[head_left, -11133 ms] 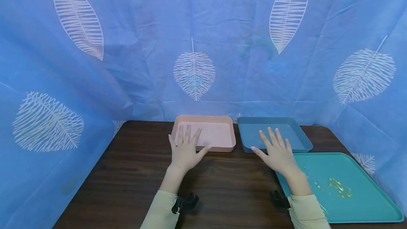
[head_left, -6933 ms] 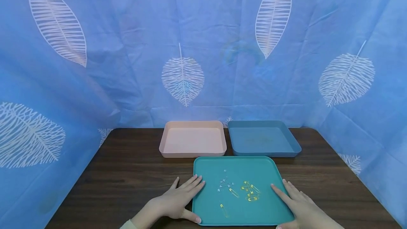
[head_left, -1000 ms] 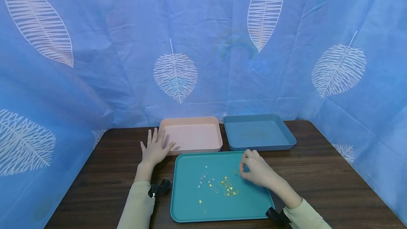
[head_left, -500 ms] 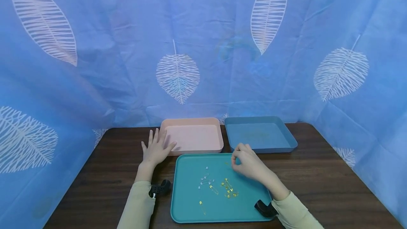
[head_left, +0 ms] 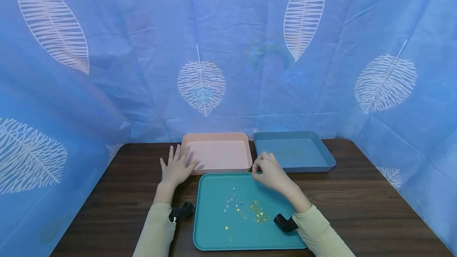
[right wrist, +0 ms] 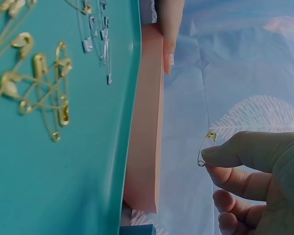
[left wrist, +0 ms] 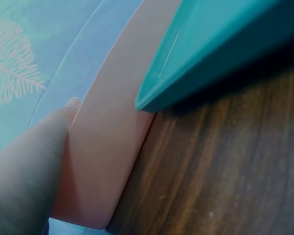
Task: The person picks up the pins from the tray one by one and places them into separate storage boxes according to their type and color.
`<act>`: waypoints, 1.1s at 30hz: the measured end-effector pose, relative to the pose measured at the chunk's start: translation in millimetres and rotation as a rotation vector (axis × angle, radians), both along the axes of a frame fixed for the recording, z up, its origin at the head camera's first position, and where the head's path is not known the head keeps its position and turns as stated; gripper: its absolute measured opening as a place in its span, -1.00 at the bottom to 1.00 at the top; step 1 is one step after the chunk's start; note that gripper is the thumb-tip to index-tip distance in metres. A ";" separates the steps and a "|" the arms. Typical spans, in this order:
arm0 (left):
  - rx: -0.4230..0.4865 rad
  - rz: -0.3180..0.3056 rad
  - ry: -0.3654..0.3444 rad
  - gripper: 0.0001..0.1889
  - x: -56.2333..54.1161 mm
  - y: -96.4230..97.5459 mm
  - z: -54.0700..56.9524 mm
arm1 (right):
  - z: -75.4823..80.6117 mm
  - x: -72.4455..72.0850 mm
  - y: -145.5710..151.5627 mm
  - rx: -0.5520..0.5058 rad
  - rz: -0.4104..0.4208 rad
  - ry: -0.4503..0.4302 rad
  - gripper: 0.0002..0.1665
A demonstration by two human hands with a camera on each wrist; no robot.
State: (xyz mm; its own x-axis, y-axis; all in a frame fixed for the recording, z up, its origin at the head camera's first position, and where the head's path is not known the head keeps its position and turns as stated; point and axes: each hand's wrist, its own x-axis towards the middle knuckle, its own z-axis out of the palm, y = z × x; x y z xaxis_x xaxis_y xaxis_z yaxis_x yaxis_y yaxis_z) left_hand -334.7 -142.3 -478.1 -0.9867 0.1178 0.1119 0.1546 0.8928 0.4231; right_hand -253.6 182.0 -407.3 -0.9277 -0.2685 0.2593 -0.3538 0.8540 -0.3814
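Observation:
Between thumb and forefinger, my right hand [head_left: 269,173] pinches a gold safety pin [right wrist: 201,151], seen clearly in the right wrist view. In the head view that hand is over the far edge of the teal tray [head_left: 214,239], near the gap between the pink tray [head_left: 219,156] and the blue tray [head_left: 294,152]. Fingers spread, my left hand [head_left: 176,169] rests at the pink tray's left front corner, its thumb at the rim. Gold safety pins [head_left: 258,211] and silver safety pins [head_left: 232,201] lie loose on the teal tray.
The dark wooden table [head_left: 118,209] carries all three trays, the pink and blue ones side by side behind the teal one. A blue curtain [head_left: 150,70] with white leaf prints hangs behind and around the table.
Over the last second my right hand, pinching the gold safety pin, has moved left and forward from the teal tray's right side toward the pink tray. My left hand stays at the pink tray.

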 end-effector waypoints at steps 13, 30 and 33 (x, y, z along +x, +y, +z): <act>0.014 0.001 0.025 -0.11 -2.5 1.0 0.2 | 6.2 -24.0 -13.4 0.039 0.021 0.064 -0.70; 0.031 0.007 0.019 -0.12 2.0 1.5 1.0 | -7.5 -60.7 -34.8 0.104 -0.013 0.117 -0.73; 0.035 0.005 0.022 -0.11 1.8 2.0 1.1 | -9.2 -66.7 -36.5 0.117 -0.017 0.129 -0.71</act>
